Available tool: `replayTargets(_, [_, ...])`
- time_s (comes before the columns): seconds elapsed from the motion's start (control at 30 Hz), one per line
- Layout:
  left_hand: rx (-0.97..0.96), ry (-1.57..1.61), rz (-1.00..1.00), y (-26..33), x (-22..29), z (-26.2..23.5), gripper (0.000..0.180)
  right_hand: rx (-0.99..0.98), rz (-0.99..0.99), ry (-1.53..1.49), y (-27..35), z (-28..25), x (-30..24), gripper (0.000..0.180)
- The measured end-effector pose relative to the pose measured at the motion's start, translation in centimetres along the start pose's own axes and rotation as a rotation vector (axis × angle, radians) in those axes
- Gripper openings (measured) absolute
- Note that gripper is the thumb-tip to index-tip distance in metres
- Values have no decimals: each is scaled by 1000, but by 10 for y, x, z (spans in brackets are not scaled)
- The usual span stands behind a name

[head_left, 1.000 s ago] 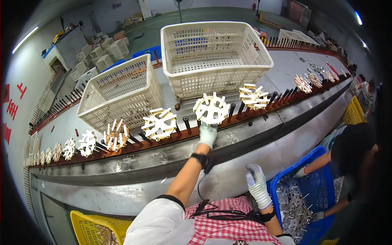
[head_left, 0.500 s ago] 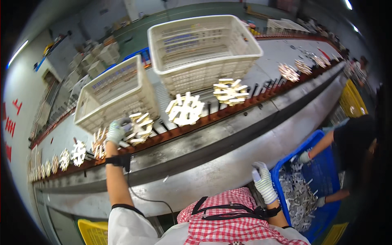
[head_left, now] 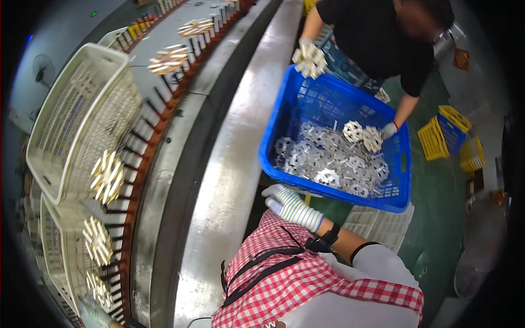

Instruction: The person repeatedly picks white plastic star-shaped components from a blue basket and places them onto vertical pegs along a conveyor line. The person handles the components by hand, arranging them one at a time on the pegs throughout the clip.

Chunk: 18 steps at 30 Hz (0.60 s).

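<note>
The largest thing is a long steel bench (head_left: 219, 213), its smooth, scuffed metal side curving with the lens and catching a pale glare. Two cream plastic crates (head_left: 112, 117) stand on it at the left, their walls moulded as a fine grid. Beyond its other side is a blue plastic basket (head_left: 350, 104), rectangular, with slotted walls and a thick rim. The wearer's gingham apron (head_left: 268, 273) is checked red and white in soft cloth. A co-worker in a black shirt (head_left: 366, 33) leans over the basket's far side, raising a pale, openwork metal wheel (head_left: 310, 59) in one hand.

Along the bench, a red-brown rail (head_left: 143, 186) carries dark upright posts (head_left: 152, 106). The wheel-shaped metal pieces (head_left: 106, 176) stand at the posts, golden, with stubby rods across their faces; duller silvery wheels (head_left: 328, 177) lie heaped in the basket.

The right hand (head_left: 292, 206), in a ribbed, striped knit glove, is just beside the basket's near rim, fingers loosely extended and nothing in its grasp. The left hand (head_left: 94, 316), also gloved, is blurred below the lowest golden piece; I cannot tell whether it grips anything.
</note>
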<state>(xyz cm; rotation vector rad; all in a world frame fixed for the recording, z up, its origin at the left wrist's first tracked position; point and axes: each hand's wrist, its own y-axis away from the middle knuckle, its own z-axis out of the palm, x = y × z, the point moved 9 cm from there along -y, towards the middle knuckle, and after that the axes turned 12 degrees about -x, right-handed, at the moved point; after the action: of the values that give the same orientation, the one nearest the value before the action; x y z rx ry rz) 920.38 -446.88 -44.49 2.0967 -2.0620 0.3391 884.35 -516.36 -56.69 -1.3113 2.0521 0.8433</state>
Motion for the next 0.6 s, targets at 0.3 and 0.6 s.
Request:
replayTargets(0.3, [-511,704,412,118,560,111,43,-86,503,16,-39,-189,315,39])
replayTargets(0.6, [-1616,-260,977,330,887,579,41,-534,504,588,-149,-79,523,29])
